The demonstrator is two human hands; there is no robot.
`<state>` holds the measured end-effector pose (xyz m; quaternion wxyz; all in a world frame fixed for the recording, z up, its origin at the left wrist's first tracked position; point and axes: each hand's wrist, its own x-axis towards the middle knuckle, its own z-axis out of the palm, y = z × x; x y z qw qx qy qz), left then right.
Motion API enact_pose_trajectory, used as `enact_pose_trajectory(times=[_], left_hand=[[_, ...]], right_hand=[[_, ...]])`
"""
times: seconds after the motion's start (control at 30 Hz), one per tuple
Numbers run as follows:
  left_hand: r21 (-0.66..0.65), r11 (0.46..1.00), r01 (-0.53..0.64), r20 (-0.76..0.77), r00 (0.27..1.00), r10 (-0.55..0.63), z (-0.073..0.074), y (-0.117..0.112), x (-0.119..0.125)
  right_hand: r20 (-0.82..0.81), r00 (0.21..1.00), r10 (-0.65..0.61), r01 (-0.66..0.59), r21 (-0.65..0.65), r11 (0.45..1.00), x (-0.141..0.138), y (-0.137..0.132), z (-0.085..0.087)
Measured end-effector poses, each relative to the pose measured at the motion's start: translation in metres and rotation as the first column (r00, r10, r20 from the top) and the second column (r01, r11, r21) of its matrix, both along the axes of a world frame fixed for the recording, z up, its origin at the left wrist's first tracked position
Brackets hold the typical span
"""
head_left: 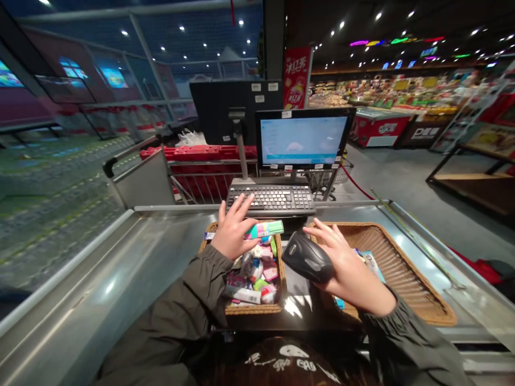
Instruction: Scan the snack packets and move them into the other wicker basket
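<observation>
My left hand [233, 230] is over the far end of the left wicker basket [282, 279], pinching a small colourful pack [264, 229] with a green striped end between thumb and forefinger. Its other fingers stretch over the near left part of the keyboard [273, 199]. My right hand [341, 262] grips a black handheld barcode scanner [308, 257], whose head points left toward the pack. Several small packaged goods [257, 273] fill the left basket. Under my right forearm is the right wicker basket [406, 273], with a few packets [372, 264] partly hidden by the hand.
A lit monitor [302, 140] stands behind the keyboard, beside a second screen [233, 110] seen from its back. The metal counter [161, 257] spans both sides, with raised edges. A metal shopping cart [209, 179] stands beyond it. A long thin green stem-like thing [414, 236] lies at the right.
</observation>
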<state>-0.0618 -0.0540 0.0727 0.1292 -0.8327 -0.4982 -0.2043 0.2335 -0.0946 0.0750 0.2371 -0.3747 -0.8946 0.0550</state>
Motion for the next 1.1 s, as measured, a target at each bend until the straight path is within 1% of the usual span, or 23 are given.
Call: enact_pose_trajectory(times=[0.17,0.37,0.63,1.1], left_hand=[[0.031,0.999,-0.013,-0.039,0.999,0.014,-0.008,-0.012,-0.019],[0.024,1.0,-0.002,-0.026,1.0,0.003,-0.014,-0.017,-0.035],[0.057,0.998,0.033,0.035,0.999,-0.035,-0.023,-0.017,-0.046],[0.054,0.997,0.046,0.066,0.997,-0.05,-0.025,-0.019,-0.052]], right_hand=[[0.038,0.999,0.026,-0.025,-0.018,1.0,-0.025,-0.002,-0.002],[0.062,0.998,0.032,-0.031,-0.024,0.999,-0.041,-0.006,-0.003],[0.085,0.996,0.014,-0.009,-0.06,0.998,-0.046,-0.018,-0.003],[0.09,0.996,-0.001,0.008,-0.074,0.997,-0.046,-0.029,-0.001]])
